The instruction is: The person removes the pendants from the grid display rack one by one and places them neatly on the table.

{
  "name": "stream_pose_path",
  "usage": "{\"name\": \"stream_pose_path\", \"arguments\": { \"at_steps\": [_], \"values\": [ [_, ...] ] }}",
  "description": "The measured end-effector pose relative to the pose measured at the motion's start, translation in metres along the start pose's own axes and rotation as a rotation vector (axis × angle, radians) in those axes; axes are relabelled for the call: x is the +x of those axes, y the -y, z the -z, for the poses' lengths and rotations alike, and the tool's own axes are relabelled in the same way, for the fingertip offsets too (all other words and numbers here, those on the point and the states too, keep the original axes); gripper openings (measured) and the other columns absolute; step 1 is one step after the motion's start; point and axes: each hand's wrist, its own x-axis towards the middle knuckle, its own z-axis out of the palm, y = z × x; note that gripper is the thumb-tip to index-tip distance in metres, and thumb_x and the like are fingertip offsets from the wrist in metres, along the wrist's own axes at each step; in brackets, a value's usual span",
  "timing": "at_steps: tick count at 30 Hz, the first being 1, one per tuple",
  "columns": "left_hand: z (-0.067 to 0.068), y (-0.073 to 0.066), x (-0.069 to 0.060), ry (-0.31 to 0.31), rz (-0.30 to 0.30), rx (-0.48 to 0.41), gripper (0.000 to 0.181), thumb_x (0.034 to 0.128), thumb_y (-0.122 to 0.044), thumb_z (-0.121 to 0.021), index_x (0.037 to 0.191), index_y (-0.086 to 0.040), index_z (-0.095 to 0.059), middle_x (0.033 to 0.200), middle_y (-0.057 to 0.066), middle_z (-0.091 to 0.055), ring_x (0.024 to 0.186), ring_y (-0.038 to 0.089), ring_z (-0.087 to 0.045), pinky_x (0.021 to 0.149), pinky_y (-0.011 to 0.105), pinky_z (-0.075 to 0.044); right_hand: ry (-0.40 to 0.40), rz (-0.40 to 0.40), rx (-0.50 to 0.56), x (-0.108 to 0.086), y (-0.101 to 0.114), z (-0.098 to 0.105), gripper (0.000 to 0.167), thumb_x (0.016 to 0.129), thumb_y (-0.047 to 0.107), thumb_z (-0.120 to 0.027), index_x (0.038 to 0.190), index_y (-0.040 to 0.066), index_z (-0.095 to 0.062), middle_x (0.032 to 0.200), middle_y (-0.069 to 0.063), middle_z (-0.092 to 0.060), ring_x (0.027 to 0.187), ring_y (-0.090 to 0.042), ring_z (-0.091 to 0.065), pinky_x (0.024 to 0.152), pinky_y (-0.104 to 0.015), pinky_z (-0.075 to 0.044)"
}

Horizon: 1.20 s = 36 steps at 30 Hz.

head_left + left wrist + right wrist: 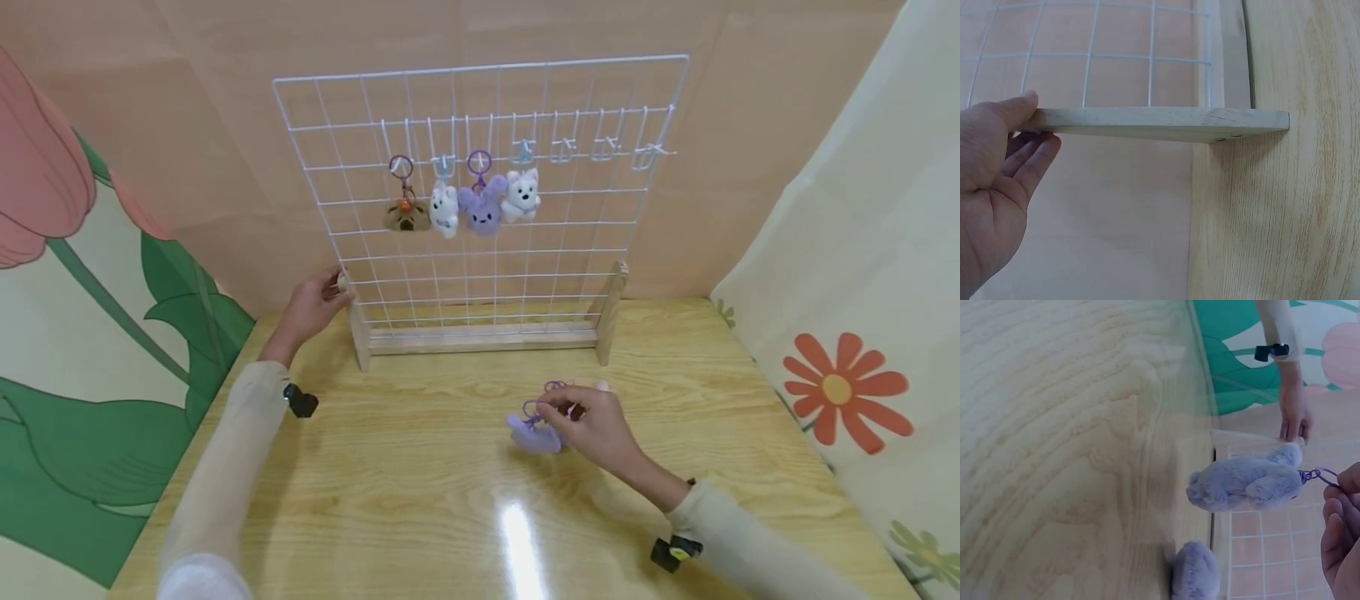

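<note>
Purple plush keychain [536,438] held by its ring, just below and right of the head view's centre.
The right hand [595,423] pinches the purple ring [1327,482]; the left hand [309,303] grips a wooden upright [359,333] at centre left. Pinching only the ring's edge, with the plush clear of the second purple plush [1196,573] at the right wrist view's bottom, and steady pressure on the upright should work best.

Glare streak [522,550] on tabletop [405,500]; wrist views dimmer, slightly soft.
</note>
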Motion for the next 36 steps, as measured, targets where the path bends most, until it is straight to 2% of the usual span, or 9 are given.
{"name": "stream_pose_path", "arguments": {
  "at_steps": [5, 9, 16, 21, 29, 36],
  "values": [
    [0.000, -0.003, 0.000, -0.007, 0.000, -0.010, 0.065, 0.1046, -0.017, -0.061, 0.157, 0.006, -0.030, 0.155, 0.031, -0.040, 0.137, 0.045, -0.049, 0.109, 0.051, -0.049, 0.051, -0.012, 0.027, -0.002, -0.001, -0.002, 0.006, 0.091, 0.010, -0.079, 0.093, 0.016, -0.081, 0.079, 0.009, -0.073, 0.054, -0.010, -0.057, 0.043, -0.020, -0.049],
    [0.000, -0.003, -0.001, -0.009, -0.001, -0.020, 0.064, 0.1044, -0.015, -0.061, 0.156, 0.007, -0.031, 0.154, 0.031, -0.041, 0.136, 0.045, -0.050, 0.109, 0.050, -0.049, 0.066, -0.011, 0.010, -0.001, -0.002, -0.004, 0.006, 0.091, 0.012, -0.079, 0.093, 0.017, -0.081, 0.079, 0.009, -0.074, 0.052, -0.009, -0.056, 0.042, -0.019, -0.048],
    [0.000, -0.001, -0.001, -0.015, -0.006, -0.007, 0.063, 0.1044, -0.015, -0.061, 0.155, 0.008, -0.033, 0.153, 0.032, -0.042, 0.135, 0.046, -0.051, 0.108, 0.051, -0.050, 0.085, 0.019, -0.038, 0.008, -0.007, -0.006, 0.005, 0.091, 0.013, -0.080, 0.092, 0.017, -0.082, 0.085, 0.007, -0.075, 0.058, -0.005, -0.059, 0.049, -0.020, -0.053],
    [0.000, 0.000, 0.000, -0.015, -0.007, 0.000, 0.063, 0.1047, -0.017, -0.061, 0.155, 0.008, -0.032, 0.153, 0.033, -0.041, 0.135, 0.047, -0.050, 0.108, 0.052, -0.049, 0.106, -0.019, -0.060, 0.015, -0.011, -0.008, 0.003, 0.093, 0.016, -0.078, 0.093, 0.017, -0.081, 0.082, 0.009, -0.075, 0.059, -0.005, -0.059, 0.049, -0.021, -0.053],
    [-0.001, -0.002, 0.000, -0.020, -0.010, -0.008, 0.062, 0.1041, -0.014, -0.062, 0.155, 0.009, -0.034, 0.152, 0.032, -0.043, 0.134, 0.046, -0.052, 0.107, 0.051, -0.051, 0.093, -0.021, -0.101, 0.027, -0.020, -0.011, 0.004, 0.092, 0.017, -0.079, 0.093, 0.014, -0.082, 0.081, 0.006, -0.075, 0.059, -0.011, -0.062, 0.051, -0.020, -0.054],
    [-0.001, -0.001, -0.001, -0.023, -0.009, -0.009, 0.062, 0.1039, -0.013, -0.062, 0.155, 0.008, -0.034, 0.152, 0.032, -0.043, 0.134, 0.045, -0.052, 0.107, 0.050, -0.051, 0.092, -0.033, -0.146, 0.036, -0.027, -0.014, 0.006, 0.093, 0.022, -0.078, 0.094, 0.018, -0.082, 0.083, 0.007, -0.075, 0.058, -0.007, -0.058, 0.047, -0.021, -0.050]
  ]
}}
